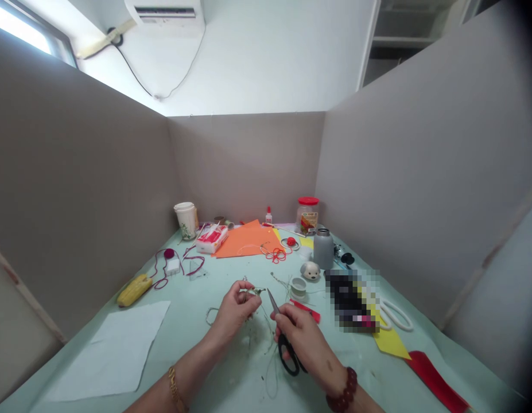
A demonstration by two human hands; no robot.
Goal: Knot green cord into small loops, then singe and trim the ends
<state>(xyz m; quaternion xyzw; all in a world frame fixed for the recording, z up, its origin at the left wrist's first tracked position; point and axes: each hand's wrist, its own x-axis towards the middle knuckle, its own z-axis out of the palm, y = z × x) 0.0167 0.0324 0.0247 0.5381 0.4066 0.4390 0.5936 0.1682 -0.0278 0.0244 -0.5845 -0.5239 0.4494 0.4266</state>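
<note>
A small twisted piece of pale green-beaded wire (253,291) sits pinched between the thumb and fingertips of the left hand (235,310), its other fingers curled in, just above the near middle of the table. The right hand (298,338) grips black-handled steel scissors (288,355), fingers wrapped around the handles, with the closed-looking blades pointing far and left, just short of the wire piece. Loose thin wire strands (271,367) trail on the pale green table cover (197,367) beneath both hands, so the wire looks only partly worked, with ends left free. Just beyond lie a small wire spool (298,287) and a red strip (306,311). Farther right sit a white dog figurine (310,271) and a grey metal flask (323,249). At the far side, an orange foam sheet (244,241) carries thin looped cord, beside a red-lidded plastic jar (307,215). To the near left, a plain white paper sheet (115,350) lies flat, and a dark red cord (162,269) curls farther along
</note>
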